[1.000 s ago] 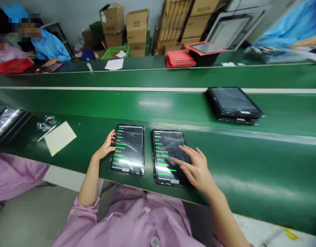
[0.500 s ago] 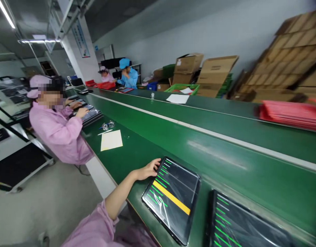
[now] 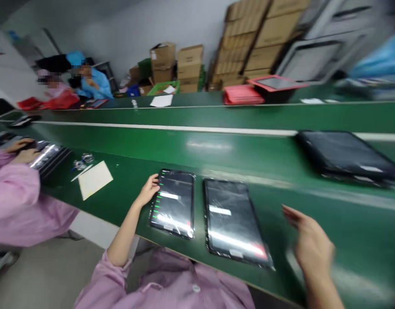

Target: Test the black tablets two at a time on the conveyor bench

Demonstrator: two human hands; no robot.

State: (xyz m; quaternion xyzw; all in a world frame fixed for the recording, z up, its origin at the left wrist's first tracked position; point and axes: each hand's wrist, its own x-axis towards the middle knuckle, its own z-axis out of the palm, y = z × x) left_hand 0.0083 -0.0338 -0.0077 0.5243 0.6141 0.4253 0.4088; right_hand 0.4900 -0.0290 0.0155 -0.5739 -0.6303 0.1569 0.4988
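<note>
Two black tablets in clear film lie side by side on the green bench. My left hand (image 3: 150,189) rests at the upper left edge of the left tablet (image 3: 174,206), fingers spread and touching its rim. Green lines and a white bar show on that tablet's screen. The right tablet (image 3: 234,223) has a white bar and a bright reflection on it, and neither hand touches it. My right hand (image 3: 311,240), slightly blurred, hovers over the bench to the right of this tablet, fingers stretched forward with nothing in them.
A stack of black tablets (image 3: 345,154) stands at the right on the bench. To the left lie a pale paper sheet (image 3: 96,179) and a white pen (image 3: 81,172), near a co-worker's pink sleeve (image 3: 13,193). Red trays (image 3: 242,94) and cardboard boxes (image 3: 189,64) are across the bench.
The view has swung to the right. My right hand and the stack of tablets have come into sight. The left tablet's yellow bar has given way to a white one.
</note>
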